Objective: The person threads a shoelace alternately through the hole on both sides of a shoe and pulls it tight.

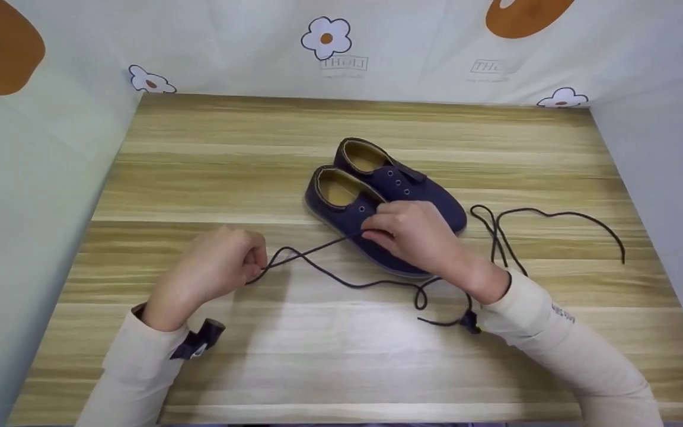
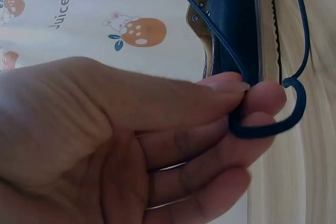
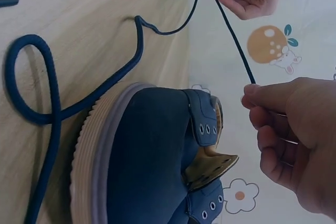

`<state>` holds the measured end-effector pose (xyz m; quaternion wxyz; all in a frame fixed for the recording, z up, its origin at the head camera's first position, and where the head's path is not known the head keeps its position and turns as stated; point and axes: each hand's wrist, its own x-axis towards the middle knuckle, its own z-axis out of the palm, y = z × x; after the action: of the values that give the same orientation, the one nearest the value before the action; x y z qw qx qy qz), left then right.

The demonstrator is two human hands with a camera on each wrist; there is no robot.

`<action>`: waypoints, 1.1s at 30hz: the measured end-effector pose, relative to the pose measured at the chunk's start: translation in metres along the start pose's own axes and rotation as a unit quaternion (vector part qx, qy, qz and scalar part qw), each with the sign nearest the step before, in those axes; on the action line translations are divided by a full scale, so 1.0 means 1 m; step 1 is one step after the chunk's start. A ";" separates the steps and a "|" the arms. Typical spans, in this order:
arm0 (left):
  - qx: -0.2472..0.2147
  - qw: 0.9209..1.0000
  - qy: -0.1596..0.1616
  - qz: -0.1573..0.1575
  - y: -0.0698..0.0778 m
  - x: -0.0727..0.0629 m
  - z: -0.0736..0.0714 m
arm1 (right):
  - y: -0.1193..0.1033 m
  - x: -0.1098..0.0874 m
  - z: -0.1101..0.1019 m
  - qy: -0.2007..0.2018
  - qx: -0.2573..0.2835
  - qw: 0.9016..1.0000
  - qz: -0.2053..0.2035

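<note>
A dark blue shoelace (image 1: 329, 274) is stretched between the two hands. My left hand (image 1: 220, 267) pinches it between thumb and forefinger, and a loop of the lace (image 2: 302, 103) bends round beside those fingertips. With thumb and forefinger, my right hand (image 1: 415, 234) pinches the lace's end (image 3: 251, 77) above the nearer shoe. The nearer navy shoe (image 1: 332, 219) has bare eyelets and a tan lining; my right hand covers part of it in the head view. Behind it stands the other navy shoe (image 1: 436, 201), also without a lace in its visible eyelets.
A second dark lace (image 1: 555, 213) lies loosely curled on the wooden table (image 1: 229, 148) to the right of the shoes. The held lace trails in a small loop near my right forearm. A patterned white cloth (image 1: 246, 53) stands behind and along both sides.
</note>
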<state>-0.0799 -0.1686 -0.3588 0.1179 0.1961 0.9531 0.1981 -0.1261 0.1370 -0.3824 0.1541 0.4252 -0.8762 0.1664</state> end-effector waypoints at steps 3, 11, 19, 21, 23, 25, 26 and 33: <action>-0.014 1.000 0.022 0.011 0.009 0.009 0.004 | 0.001 -0.002 0.001 0.009 0.009 1.000 -0.005; -0.048 0.987 0.112 0.108 0.045 0.048 0.025 | -0.002 -0.006 0.004 0.037 0.021 0.999 -0.032; -0.051 0.980 0.121 0.149 0.057 0.064 0.045 | 0.004 -0.015 0.008 0.051 0.040 0.998 -0.013; -0.050 0.981 0.125 0.142 0.059 0.067 0.049 | 0.008 -0.019 0.006 0.047 0.036 0.998 0.021; -0.045 0.982 0.129 0.132 0.060 0.070 0.053 | 0.011 -0.023 0.003 0.035 0.028 0.997 0.068; -0.045 0.982 0.133 0.123 0.061 0.073 0.057 | 0.013 -0.028 0.000 0.012 0.017 0.993 0.118; -0.045 0.982 0.136 0.120 0.061 0.075 0.058 | 0.014 -0.031 -0.001 -0.001 0.011 0.990 0.140; -0.043 0.985 0.126 0.114 0.066 0.085 0.066 | 0.007 -0.038 0.009 -0.073 0.020 0.976 0.206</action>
<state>-0.1141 -0.0551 -0.4023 -0.0180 0.2715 0.9223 0.2745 -0.1101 0.1639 -0.4072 0.0439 0.2497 -0.9503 0.1809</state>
